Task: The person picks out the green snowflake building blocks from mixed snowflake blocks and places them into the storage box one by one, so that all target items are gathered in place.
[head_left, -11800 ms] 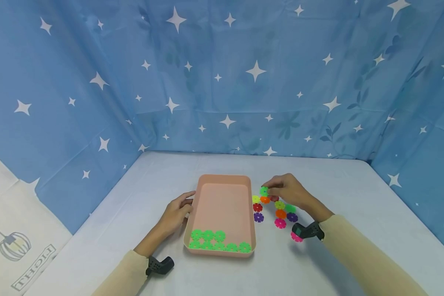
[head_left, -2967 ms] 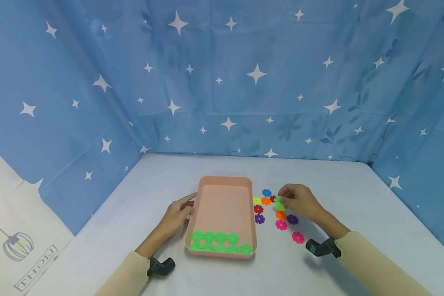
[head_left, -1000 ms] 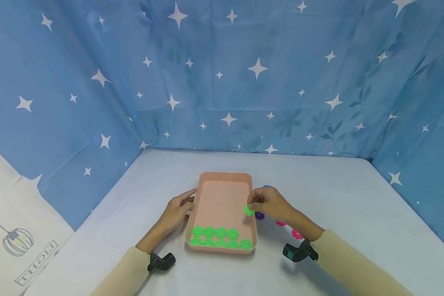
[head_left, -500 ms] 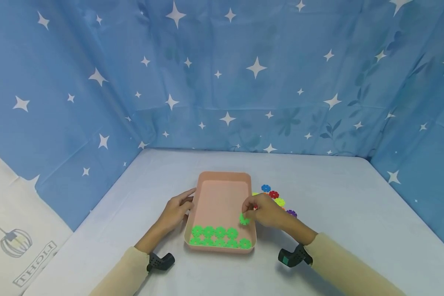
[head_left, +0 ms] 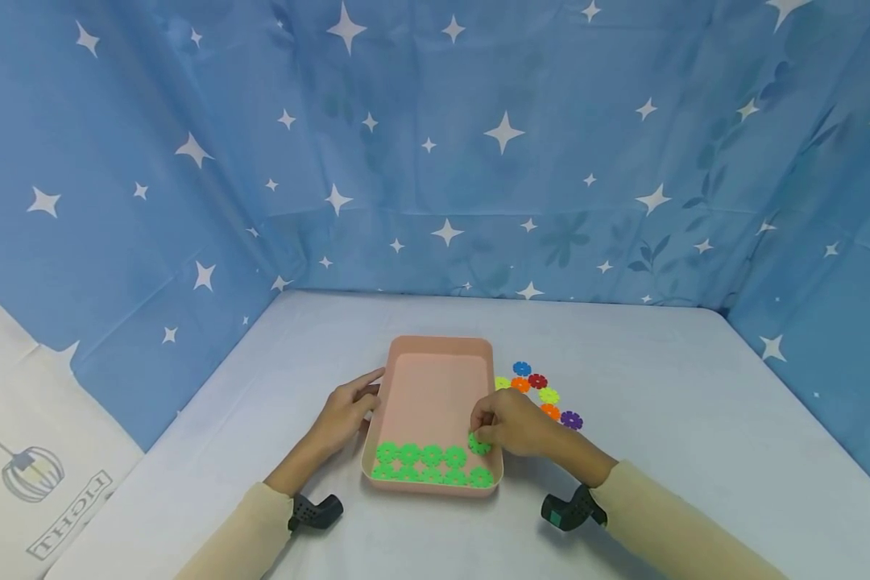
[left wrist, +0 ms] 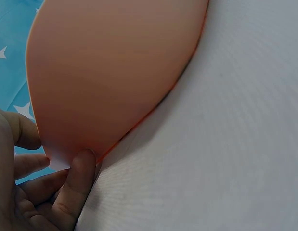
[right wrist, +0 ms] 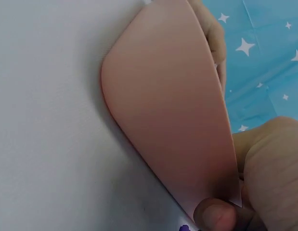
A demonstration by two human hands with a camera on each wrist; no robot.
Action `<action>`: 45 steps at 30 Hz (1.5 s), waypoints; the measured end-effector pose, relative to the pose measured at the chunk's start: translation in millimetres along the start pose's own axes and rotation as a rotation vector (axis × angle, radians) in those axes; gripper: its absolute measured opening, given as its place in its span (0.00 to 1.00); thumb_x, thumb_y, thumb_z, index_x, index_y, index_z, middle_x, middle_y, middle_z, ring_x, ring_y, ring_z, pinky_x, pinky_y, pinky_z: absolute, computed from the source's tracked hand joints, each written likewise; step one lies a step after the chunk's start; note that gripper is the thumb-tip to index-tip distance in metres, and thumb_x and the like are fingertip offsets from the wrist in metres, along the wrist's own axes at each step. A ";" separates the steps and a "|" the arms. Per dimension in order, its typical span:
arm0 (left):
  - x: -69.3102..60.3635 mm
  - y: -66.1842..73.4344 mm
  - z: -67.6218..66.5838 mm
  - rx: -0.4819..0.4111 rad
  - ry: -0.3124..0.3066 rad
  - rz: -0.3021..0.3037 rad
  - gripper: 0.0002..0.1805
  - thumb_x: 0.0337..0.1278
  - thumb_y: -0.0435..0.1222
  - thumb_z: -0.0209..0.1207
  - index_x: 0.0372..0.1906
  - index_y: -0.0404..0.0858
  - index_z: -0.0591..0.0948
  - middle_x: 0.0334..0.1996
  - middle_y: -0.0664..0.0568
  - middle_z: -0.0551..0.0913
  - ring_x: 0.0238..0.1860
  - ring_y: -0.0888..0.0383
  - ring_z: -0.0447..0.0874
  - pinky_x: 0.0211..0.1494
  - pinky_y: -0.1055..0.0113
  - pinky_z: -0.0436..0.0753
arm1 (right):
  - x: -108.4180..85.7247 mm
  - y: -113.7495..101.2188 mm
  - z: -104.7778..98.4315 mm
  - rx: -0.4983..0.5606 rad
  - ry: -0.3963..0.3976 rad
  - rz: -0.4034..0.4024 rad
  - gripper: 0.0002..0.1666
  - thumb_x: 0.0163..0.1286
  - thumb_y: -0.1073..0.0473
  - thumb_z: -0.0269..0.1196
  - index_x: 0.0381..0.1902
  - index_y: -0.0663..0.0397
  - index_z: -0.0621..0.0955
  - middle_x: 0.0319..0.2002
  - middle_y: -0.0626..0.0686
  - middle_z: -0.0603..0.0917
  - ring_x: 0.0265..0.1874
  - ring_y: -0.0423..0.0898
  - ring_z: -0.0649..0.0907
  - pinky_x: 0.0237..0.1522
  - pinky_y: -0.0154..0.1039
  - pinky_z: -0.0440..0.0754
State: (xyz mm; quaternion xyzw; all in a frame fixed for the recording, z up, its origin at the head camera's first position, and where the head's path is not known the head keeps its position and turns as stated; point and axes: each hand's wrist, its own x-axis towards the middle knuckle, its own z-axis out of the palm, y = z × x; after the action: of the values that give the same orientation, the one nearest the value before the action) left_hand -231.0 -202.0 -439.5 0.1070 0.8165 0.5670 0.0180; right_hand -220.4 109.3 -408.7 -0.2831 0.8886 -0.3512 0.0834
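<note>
A pink rectangular tray (head_left: 435, 387) lies on the table, with two rows of green flower-shaped discs (head_left: 432, 456) along its near end. My right hand (head_left: 518, 423) reaches over the tray's right rim, pinching another green flower-shaped disc (head_left: 480, 444) low at the right end of the back row. Whether this disc touches the tray floor, I cannot tell. At the tray's left wall, my left hand (head_left: 344, 415) rests its fingertips. In the left wrist view, its thumb (left wrist: 82, 168) touches the outer wall, fingers loosely bent. The right wrist view hides the pinched disc behind the tray wall.
Right of the tray lie loose flower discs: blue (head_left: 522, 368), dark red (head_left: 538, 381), orange (head_left: 520, 385), yellow (head_left: 548, 395) and purple (head_left: 571, 420). My right hand and forearm cover part of that area. A star-patterned blue curtain (head_left: 435, 161) stands behind the table.
My right hand has carried a green disc from the loose pieces leftward and down into the tray. The back green row is one disc longer than in the oldest frame. My left hand stays put.
</note>
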 end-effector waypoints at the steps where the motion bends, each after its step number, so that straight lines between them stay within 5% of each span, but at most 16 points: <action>1: 0.1 0.1 -0.1 0.001 0.000 -0.001 0.30 0.69 0.31 0.49 0.76 0.40 0.68 0.62 0.35 0.80 0.48 0.47 0.87 0.36 0.62 0.89 | 0.1 0.0 0.1 -0.005 -0.001 0.001 0.10 0.65 0.66 0.68 0.26 0.48 0.84 0.21 0.42 0.81 0.24 0.41 0.78 0.23 0.33 0.77; 25: 0.2 -1.8 0.9 -0.014 0.003 -0.006 0.30 0.69 0.31 0.50 0.75 0.40 0.68 0.62 0.34 0.80 0.47 0.47 0.87 0.36 0.60 0.89 | -0.8 2.2 5.3 -0.035 -0.034 -0.089 0.09 0.61 0.67 0.72 0.24 0.48 0.87 0.21 0.40 0.82 0.24 0.39 0.78 0.26 0.32 0.80; 38: -0.2 -0.6 1.1 -0.041 -0.004 -0.011 0.30 0.69 0.32 0.51 0.75 0.40 0.69 0.62 0.35 0.80 0.48 0.47 0.87 0.37 0.60 0.89 | -3.1 3.7 5.6 -0.049 -0.045 -0.069 0.09 0.62 0.64 0.72 0.24 0.45 0.86 0.20 0.38 0.81 0.23 0.39 0.78 0.25 0.33 0.80; 45: -5.4 -1.9 -0.4 -0.047 0.013 -0.022 0.31 0.68 0.31 0.52 0.75 0.39 0.68 0.62 0.35 0.80 0.46 0.47 0.88 0.36 0.61 0.89 | -9.3 3.8 6.0 -0.047 -0.015 -0.066 0.02 0.69 0.57 0.68 0.36 0.47 0.87 0.27 0.40 0.81 0.26 0.40 0.77 0.26 0.33 0.79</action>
State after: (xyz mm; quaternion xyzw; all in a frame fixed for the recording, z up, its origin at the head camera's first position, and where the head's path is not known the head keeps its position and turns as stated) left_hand -226.1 -204.1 -441.7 0.0939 0.8042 0.5864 0.0217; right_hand -212.3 113.3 -416.1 -0.3167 0.8862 -0.3304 0.0717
